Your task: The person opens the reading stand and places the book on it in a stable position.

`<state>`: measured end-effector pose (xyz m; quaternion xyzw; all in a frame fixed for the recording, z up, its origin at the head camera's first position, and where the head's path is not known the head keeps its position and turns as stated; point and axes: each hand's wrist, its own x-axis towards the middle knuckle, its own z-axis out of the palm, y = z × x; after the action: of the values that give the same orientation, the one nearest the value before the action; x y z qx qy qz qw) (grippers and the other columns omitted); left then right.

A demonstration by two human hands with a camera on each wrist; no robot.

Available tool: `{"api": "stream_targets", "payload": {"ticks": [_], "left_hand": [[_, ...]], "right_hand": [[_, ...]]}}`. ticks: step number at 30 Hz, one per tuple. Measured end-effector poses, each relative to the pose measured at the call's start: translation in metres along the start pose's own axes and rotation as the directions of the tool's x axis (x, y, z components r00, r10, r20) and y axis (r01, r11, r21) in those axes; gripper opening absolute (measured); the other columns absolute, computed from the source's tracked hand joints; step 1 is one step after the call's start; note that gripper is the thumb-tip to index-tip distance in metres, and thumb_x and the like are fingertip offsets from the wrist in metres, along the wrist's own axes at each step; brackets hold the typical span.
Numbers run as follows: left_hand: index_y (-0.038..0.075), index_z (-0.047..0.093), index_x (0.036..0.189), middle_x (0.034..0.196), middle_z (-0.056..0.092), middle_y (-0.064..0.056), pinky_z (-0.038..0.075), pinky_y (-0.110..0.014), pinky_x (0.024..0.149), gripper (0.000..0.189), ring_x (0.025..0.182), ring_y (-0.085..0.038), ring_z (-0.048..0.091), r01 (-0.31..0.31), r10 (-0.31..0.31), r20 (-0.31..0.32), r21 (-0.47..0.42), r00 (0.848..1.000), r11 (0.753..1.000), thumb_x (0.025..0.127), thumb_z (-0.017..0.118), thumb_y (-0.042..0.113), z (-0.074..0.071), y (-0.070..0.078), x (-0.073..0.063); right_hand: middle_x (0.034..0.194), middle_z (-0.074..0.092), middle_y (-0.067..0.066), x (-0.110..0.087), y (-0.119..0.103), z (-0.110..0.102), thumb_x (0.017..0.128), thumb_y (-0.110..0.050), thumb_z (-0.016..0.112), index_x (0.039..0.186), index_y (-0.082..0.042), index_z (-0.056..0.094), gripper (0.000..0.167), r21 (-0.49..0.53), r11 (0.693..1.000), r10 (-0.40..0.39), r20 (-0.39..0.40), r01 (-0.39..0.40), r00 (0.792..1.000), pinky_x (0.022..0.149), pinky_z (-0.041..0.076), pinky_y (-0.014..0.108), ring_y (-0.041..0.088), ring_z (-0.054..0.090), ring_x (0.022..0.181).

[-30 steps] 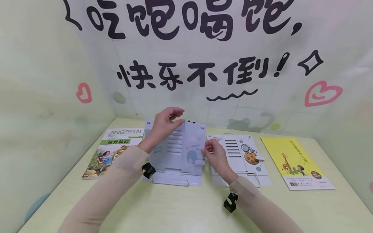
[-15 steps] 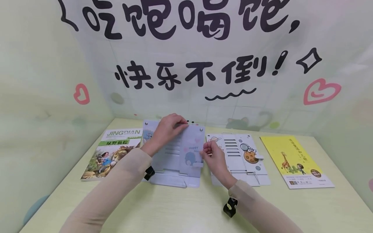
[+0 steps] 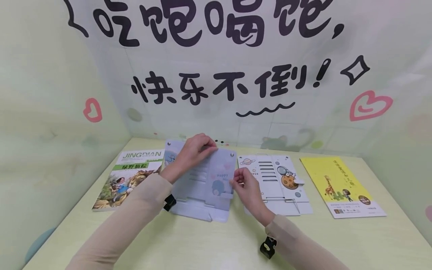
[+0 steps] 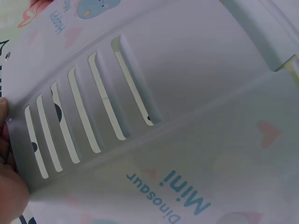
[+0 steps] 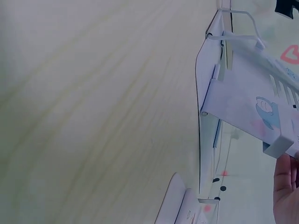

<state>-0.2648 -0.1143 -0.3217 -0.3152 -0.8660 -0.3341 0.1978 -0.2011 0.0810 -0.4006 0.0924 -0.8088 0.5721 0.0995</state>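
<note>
The book (image 3: 129, 179) at the left reads "JINGDIAN" on its cover. The pale book stand (image 4: 187, 140) carries "Mini Dinosaur" and "Happy". The wall banner (image 3: 219, 56) shows large black Chinese characters: "吃饱喝饱, 快乐不倒!"

A pale green desk (image 3: 189, 243) carries a picture book with a lion cover (image 3: 129, 180) at the left, lying flat. Right of centre a white book stand with planet drawings (image 3: 275, 183) lies flat, and just beside it, further right, a yellow giraffe book (image 3: 341, 187). The wall (image 3: 216, 75) behind bears big black characters and pink hearts.
</note>
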Motion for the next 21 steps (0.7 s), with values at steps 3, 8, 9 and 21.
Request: {"api": "stream_targets", "payload": {"ticks": [3, 8, 9, 21], "left_hand": [[0.006, 0.066, 0.089, 0.088, 0.063, -0.004, 0.050, -0.026, 0.074, 0.003, 0.082, -0.014, 0.057, -0.027, 0.027, 0.000, -0.018, 1.000, 0.999, 0.086, 0.067, 0.008, 0.000, -0.003, -0.002], [0.006, 0.066, 0.088, 0.088, 0.063, -0.004, 0.049, -0.024, 0.073, 0.005, 0.081, -0.013, 0.055, -0.061, 0.061, 0.011, -0.051, 0.998, 0.997, 0.086, 0.067, 0.009, -0.001, -0.007, -0.003], [0.006, 0.066, 0.088, 0.088, 0.063, -0.003, 0.048, -0.024, 0.072, 0.005, 0.081, -0.012, 0.055, -0.067, 0.068, 0.013, -0.058, 0.998, 0.996, 0.086, 0.067, 0.010, -0.002, -0.007, -0.003], [0.005, 0.066, 0.086, 0.083, 0.063, -0.002, 0.044, -0.020, 0.063, 0.004, 0.073, -0.010, 0.051, -0.224, 0.230, 0.020, -0.165, 0.973, 0.961, 0.084, 0.069, 0.008, -0.009, -0.013, -0.007]], "right_hand": [[0.088, 0.061, 0.011, -0.002, 0.002, 0.000, 0.084, 0.003, 0.064, 0.098, 0.001, 0.055, 0.018, 0.046, 0.999, 0.002, 0.022, -0.003, 1.000, 0.066, 0.051, 0.019, 0.012, 0.056, 0.078], [0.088, 0.060, 0.020, 0.000, 0.007, -0.006, 0.089, 0.001, 0.060, 0.101, 0.006, 0.055, 0.014, 0.225, 0.974, 0.026, 0.033, -0.033, 0.999, 0.066, 0.055, 0.023, 0.009, 0.060, 0.072], [0.089, 0.060, 0.023, 0.002, 0.009, -0.008, 0.090, 0.000, 0.058, 0.101, 0.007, 0.055, 0.013, 0.248, 0.968, 0.038, 0.029, -0.044, 0.999, 0.066, 0.055, 0.023, 0.009, 0.061, 0.071], [0.094, 0.062, 0.025, 0.036, 0.017, -0.018, 0.089, -0.001, 0.060, 0.102, 0.006, 0.061, 0.015, 0.045, 0.984, 0.168, 0.062, -0.171, 0.984, 0.068, 0.055, 0.024, 0.014, 0.062, 0.073]]}}
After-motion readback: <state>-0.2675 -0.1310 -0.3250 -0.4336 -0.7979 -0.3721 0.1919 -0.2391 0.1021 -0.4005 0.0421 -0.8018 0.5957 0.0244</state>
